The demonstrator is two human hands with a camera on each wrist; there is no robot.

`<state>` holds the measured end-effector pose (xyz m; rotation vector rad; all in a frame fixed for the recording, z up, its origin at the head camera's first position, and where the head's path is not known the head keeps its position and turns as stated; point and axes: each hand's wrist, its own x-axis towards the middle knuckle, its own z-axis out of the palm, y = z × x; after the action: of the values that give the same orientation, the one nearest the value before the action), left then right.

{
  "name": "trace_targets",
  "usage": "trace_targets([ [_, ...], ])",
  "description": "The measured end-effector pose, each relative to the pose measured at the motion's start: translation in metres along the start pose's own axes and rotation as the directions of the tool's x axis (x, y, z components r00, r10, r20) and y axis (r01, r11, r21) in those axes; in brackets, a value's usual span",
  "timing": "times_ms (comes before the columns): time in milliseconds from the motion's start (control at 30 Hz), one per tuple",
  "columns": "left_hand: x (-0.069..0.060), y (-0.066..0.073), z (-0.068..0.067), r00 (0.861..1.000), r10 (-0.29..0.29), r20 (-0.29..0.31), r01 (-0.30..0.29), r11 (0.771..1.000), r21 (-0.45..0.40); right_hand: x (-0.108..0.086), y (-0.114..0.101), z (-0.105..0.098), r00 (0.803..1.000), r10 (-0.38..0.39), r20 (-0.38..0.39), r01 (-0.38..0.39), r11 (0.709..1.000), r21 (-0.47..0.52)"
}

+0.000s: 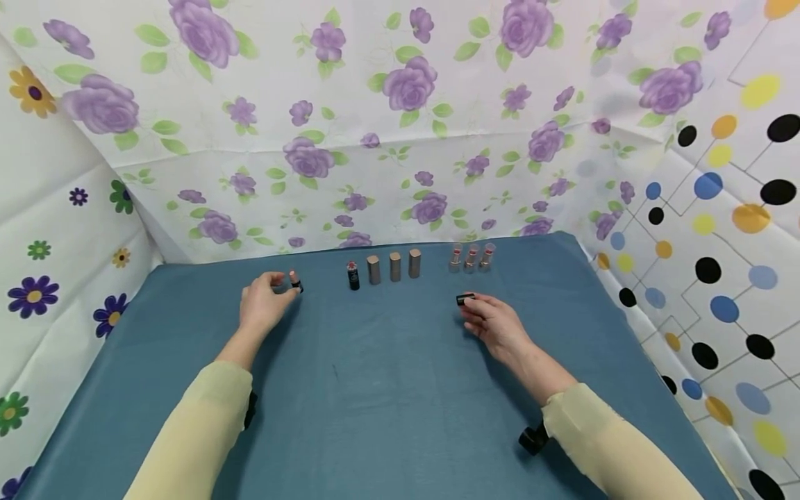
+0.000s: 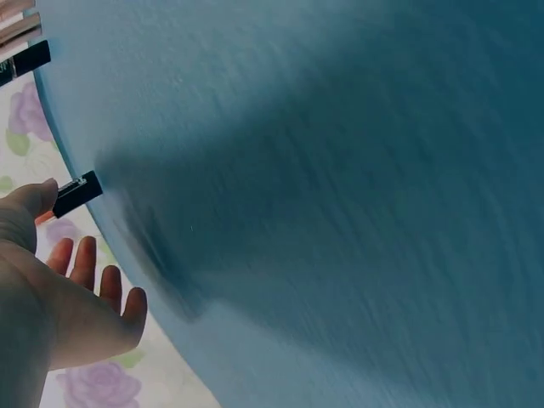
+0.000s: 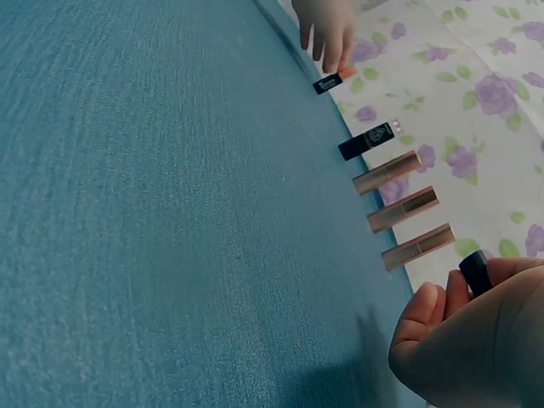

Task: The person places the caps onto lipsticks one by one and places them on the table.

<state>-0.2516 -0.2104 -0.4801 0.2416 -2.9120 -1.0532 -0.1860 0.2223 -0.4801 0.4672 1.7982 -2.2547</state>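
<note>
An uncapped lipstick [image 1: 296, 280] with a peach bullet and black base stands upright at the back left of the cloth. My left hand [image 1: 264, 300] is beside it, thumb at its base, fingers apart from it. In the left wrist view, the thumb [image 2: 38, 197] overlaps the lipstick [image 2: 78, 195] and the other fingers are spread loosely away. My right hand [image 1: 496, 326] pinches a small black lipstick cap [image 1: 464, 299] above the cloth, thumb and fingers around one end. In the right wrist view, the cap [image 3: 476, 270] points out from the right hand [image 3: 476, 340].
A closed black lipstick [image 1: 353, 276] stands beside several upright items, among them a rose-gold tube [image 1: 395, 267]. Farther right stand three clear-topped lipsticks [image 1: 471, 258]. All are on a blue cloth [image 1: 375, 389] near its back edge, before a floral curtain [image 1: 350, 139].
</note>
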Motion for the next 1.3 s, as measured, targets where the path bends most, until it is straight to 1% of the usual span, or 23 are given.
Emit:
trace_targets([
  [133, 0.005, -0.001, 0.007, 1.000, -0.013, -0.016, 0.013, 1.000, 0.024, 0.000, 0.000, 0.001, 1.000, 0.011, -0.010, -0.011, 1.000, 0.005],
  [300, 0.009, 0.000, 0.015, 0.999, -0.033, -0.030, 0.034, 0.999, 0.023, 0.001, 0.000, 0.000, 1.000, 0.011, -0.010, -0.011, 1.000, 0.006],
  [500, 0.013, -0.001, 0.021, 0.997, -0.049, -0.056, 0.051, 0.998, 0.028, 0.001, 0.001, 0.000, 1.000, 0.020, -0.007, -0.020, 1.000, 0.003],
  [667, 0.011, 0.000, 0.022, 0.996, -0.040, -0.074, 0.041, 0.999, 0.010, -0.001, -0.001, 0.000, 1.000, 0.018, -0.009, -0.018, 1.000, 0.003],
  [767, 0.006, 0.003, 0.017, 0.997, -0.024, -0.072, 0.023, 1.000, -0.016, -0.002, -0.002, 0.001, 1.000, 0.014, -0.003, -0.014, 1.000, -0.004],
  [867, -0.001, 0.006, 0.011, 0.998, 0.005, -0.062, -0.008, 0.999, -0.042, -0.002, -0.003, 0.002, 1.000, 0.014, -0.001, -0.014, 1.000, -0.009],
  [1000, -0.013, 0.010, 0.001, 0.994, 0.093, -0.058, -0.097, 0.993, -0.061, -0.003, -0.004, 0.004, 1.000, 0.008, 0.009, -0.008, 1.000, -0.015],
  [1067, -0.019, 0.011, -0.003, 0.987, 0.148, -0.061, -0.152, 0.986, -0.062, -0.003, -0.005, 0.004, 1.000, 0.003, 0.015, -0.003, 1.000, -0.018],
  [1133, -0.026, 0.013, -0.005, 0.977, 0.200, -0.069, -0.204, 0.977, -0.056, -0.002, -0.005, 0.005, 1.000, 0.001, 0.017, -0.001, 1.000, -0.021],
  [1200, -0.034, 0.016, -0.007, 0.968, 0.239, -0.072, -0.242, 0.969, -0.041, -0.002, -0.004, 0.005, 1.000, -0.002, 0.022, 0.003, 0.999, -0.034],
  [1300, -0.044, 0.020, -0.009, 0.953, 0.294, -0.073, -0.294, 0.956, 0.003, -0.001, -0.004, 0.005, 1.000, -0.021, 0.022, 0.022, 0.997, -0.069],
])
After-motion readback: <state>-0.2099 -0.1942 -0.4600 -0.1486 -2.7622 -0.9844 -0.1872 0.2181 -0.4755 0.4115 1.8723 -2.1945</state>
